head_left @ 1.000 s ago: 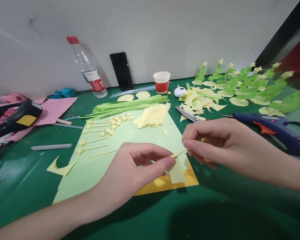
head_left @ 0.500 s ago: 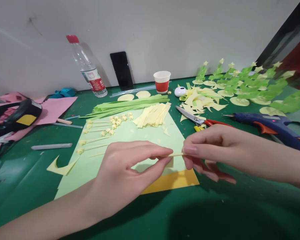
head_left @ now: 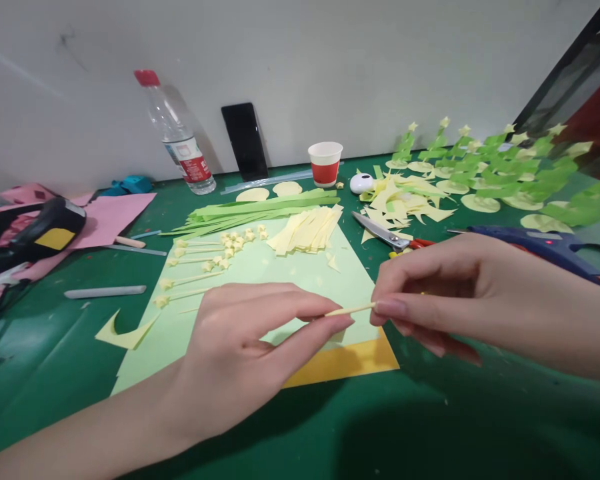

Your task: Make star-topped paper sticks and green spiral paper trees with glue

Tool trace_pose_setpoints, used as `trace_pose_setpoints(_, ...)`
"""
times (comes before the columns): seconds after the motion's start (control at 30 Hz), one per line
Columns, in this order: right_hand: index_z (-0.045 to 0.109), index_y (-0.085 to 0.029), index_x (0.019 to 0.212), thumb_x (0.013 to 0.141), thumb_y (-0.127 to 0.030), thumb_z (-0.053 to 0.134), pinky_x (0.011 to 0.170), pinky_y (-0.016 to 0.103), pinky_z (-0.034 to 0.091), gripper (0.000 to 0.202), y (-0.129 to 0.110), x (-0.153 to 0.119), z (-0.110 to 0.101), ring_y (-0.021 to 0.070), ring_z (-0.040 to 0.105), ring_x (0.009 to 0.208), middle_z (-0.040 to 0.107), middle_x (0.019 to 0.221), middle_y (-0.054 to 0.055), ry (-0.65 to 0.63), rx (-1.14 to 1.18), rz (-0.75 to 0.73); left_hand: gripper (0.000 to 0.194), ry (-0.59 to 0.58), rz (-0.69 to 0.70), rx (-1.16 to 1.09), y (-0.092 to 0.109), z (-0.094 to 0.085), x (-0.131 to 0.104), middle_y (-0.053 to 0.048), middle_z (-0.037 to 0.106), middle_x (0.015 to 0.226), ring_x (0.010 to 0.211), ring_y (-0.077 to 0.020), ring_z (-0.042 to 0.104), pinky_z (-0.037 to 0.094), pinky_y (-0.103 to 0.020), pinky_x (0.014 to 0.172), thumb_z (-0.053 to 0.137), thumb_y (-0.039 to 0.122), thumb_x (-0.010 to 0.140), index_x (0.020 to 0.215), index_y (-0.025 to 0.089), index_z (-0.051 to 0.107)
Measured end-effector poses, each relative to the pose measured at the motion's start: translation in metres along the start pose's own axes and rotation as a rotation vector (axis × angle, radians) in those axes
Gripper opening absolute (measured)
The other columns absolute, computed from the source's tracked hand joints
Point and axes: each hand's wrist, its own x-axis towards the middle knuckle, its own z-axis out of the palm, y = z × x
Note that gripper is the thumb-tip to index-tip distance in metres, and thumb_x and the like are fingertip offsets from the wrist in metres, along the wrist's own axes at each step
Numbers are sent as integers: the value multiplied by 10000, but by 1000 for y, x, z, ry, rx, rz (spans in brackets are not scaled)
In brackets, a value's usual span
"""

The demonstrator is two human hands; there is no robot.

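A thin, pale yellow rolled paper stick (head_left: 353, 310) spans the gap between my hands, tilted slightly up to the right. My left hand (head_left: 253, 347) pinches its left end between thumb and fingers. At the other end, my right hand (head_left: 425, 293) grips it with thumb and forefinger, the remaining fingers loosely curled. Below lies a light green paper sheet (head_left: 280, 273) over an orange sheet (head_left: 350, 360). On the green sheet are star-tipped paper sticks (head_left: 193, 277), small folded paper stars (head_left: 230, 247) and a stack of pale yellow strips (head_left: 307, 230).
Scissors (head_left: 383, 230) and a blue glue gun (head_left: 525, 240) lie at right, partly behind my right hand. Beyond are paper scraps (head_left: 405, 197) and standing green paper plants (head_left: 510, 167). A paper cup (head_left: 325, 163), phone (head_left: 245, 141) and bottle (head_left: 180, 143) stand along the wall.
My right hand has shifted slightly right and up, and more of the paper stick shows between the hands. The left fingertips have rolled along it, thumb now further forward.
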Motion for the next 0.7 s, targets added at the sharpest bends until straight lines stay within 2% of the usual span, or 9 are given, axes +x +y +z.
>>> trace_pose_setpoints(0.17,638,-211,622,742,-214,631,317,55,337,120,0,-1,0,11,416,335,534,474,-64,71,-80,-95,141,-72,-117,-131,-2,2,0,77,643,558,437,-35,512,374,-91,409,608,137,779,650,180,646)
trace_pose_setpoints(0.27,640,-212,617,735,-212,622,319,46,354,119,0,0,1,19,445,356,561,493,-56,76,-82,-123,185,-161,-200,-192,-2,1,0,94,552,482,394,-24,423,307,-79,359,561,155,810,640,188,628)
trace_pose_setpoints(0.33,639,-208,621,728,-215,622,319,46,367,109,0,1,0,24,453,363,563,500,-52,53,-82,-101,190,-195,-211,-209,-1,0,1,90,551,489,386,-22,399,301,-80,357,545,161,822,651,181,625)
trace_pose_setpoints(0.47,649,-201,749,770,-277,597,334,55,398,94,-1,3,-5,38,480,407,549,533,-46,-102,-22,-18,216,-200,-105,-106,-1,-1,0,54,606,540,422,-37,477,360,-92,417,528,186,847,652,159,617)
trace_pose_setpoints(0.6,566,-160,681,807,-306,561,345,48,371,193,-1,3,-3,31,477,435,551,577,-31,-317,171,129,207,-188,37,35,-2,0,-4,22,650,572,444,-60,531,370,-130,439,514,195,865,695,162,627)
trace_pose_setpoints(0.7,514,-155,607,814,-240,536,324,43,330,225,0,3,1,15,425,372,509,505,-47,-318,185,188,181,-232,75,72,-3,1,-7,0,670,585,459,-76,551,377,-150,454,511,186,867,764,149,655)
